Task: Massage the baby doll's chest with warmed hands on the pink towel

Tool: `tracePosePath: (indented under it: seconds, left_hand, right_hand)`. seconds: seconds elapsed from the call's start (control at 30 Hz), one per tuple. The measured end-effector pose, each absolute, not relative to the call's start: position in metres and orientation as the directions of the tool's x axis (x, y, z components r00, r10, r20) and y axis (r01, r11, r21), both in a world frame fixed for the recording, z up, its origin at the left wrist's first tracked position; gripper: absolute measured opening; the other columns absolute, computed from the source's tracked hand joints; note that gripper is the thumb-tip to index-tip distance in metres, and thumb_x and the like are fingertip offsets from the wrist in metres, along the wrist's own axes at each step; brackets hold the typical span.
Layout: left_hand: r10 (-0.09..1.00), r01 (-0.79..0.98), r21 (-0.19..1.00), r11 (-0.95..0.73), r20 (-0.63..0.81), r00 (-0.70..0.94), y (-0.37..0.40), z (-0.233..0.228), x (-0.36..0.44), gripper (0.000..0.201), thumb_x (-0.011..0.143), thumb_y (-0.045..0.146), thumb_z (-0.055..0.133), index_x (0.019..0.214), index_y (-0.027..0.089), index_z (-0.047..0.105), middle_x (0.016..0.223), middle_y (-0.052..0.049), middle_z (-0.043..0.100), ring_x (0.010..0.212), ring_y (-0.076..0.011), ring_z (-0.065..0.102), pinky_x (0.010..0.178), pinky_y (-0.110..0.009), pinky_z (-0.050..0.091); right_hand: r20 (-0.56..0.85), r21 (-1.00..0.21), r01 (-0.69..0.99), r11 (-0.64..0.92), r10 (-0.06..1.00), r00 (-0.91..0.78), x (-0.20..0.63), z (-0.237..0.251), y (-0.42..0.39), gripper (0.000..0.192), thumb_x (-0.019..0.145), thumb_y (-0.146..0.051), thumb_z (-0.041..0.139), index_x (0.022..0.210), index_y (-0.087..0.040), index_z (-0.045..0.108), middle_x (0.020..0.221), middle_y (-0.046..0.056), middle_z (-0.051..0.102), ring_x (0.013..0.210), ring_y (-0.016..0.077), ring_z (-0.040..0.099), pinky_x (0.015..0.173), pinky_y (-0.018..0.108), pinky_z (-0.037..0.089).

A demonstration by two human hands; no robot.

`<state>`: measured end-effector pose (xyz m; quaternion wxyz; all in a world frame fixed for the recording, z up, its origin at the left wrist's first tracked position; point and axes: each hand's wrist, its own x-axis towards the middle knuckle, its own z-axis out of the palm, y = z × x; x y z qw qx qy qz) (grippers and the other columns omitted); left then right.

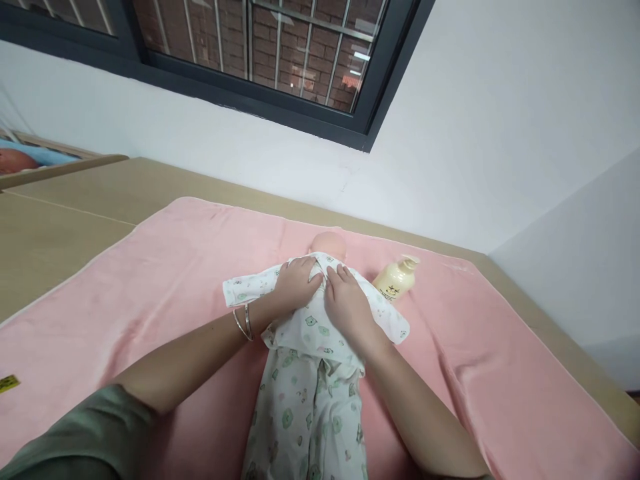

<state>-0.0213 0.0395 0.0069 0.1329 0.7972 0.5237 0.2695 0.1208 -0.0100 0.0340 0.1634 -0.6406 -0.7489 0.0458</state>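
Note:
A baby doll [327, 245] lies on a pink mat [190, 267], its bald head pointing away from me. It wears a white top [315, 330] printed with small green figures, and matching trousers [295, 407]. My left hand [296, 285], below a silver bangle [243, 323], rests on the upper left of the top, fingers extended and thumb apart. Opposite it, my right hand [346, 300] lies on the upper right of the top with its fingers stretched toward the neckline. Both hands touch the cloth near its middle. The doll's face cannot be made out.
A pale yellow pump bottle [395, 278] lies tilted beside the right sleeve. The mat covers a wooden surface [75, 207] against a white wall below a dark-framed window [280, 110]. At far left is a wooden-edged tray or bed with blue cloth [53, 157].

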Motion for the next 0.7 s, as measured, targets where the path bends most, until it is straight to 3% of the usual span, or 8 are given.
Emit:
tracePosePath:
  seconds: [0.13,0.3,0.47,0.7]
  left_hand:
    - [0.867,0.771,0.432,-0.468,0.397,0.303,0.039,-0.001,-0.018,0.038,0.095,0.031,0.039,0.122,0.013,0.059,0.128,-0.015,0.065,0.121,-0.0289,0.058,0.106,-0.046,0.043]
    - [0.841,0.845,0.299,-0.444,0.465,0.277,0.019,-0.008,-0.007,0.047,0.099,0.031,0.034,0.135,0.006,0.052,0.14,-0.021,0.057,0.134,-0.0338,0.049,0.11,-0.051,0.039]
    - [0.842,0.878,0.207,-0.432,0.441,0.31,-0.006,-0.001,-0.002,0.053,0.097,0.031,0.038,0.142,0.003,0.047,0.148,-0.024,0.049,0.139,-0.0387,0.044,0.11,-0.052,0.04]
    - [0.836,0.863,0.188,-0.469,0.41,0.365,-0.013,0.002,-0.002,0.055,0.095,0.031,0.042,0.142,0.001,0.047,0.148,-0.026,0.048,0.14,-0.0393,0.043,0.112,-0.054,0.037]
  right_hand:
    - [0.189,-0.312,0.932,0.184,0.974,-0.129,0.123,0.032,-0.006,0.05,0.1,-0.022,0.032,0.144,-0.008,0.05,0.152,0.019,0.044,0.147,0.0277,0.034,0.122,0.043,0.025]
    - [0.207,-0.404,0.903,0.145,0.976,-0.064,0.143,0.025,0.014,0.054,0.099,-0.034,0.039,0.147,-0.009,0.047,0.153,0.017,0.043,0.147,0.0293,0.033,0.122,0.046,0.024]
    - [0.201,-0.447,0.88,0.161,0.977,-0.076,0.15,0.024,0.018,0.055,0.097,-0.038,0.042,0.145,-0.012,0.049,0.151,0.014,0.047,0.146,0.0275,0.035,0.122,0.045,0.026]
    - [0.197,-0.401,0.902,0.159,0.977,-0.085,0.147,0.025,0.016,0.053,0.1,-0.037,0.039,0.145,-0.012,0.049,0.151,0.014,0.046,0.146,0.0267,0.035,0.121,0.045,0.025]
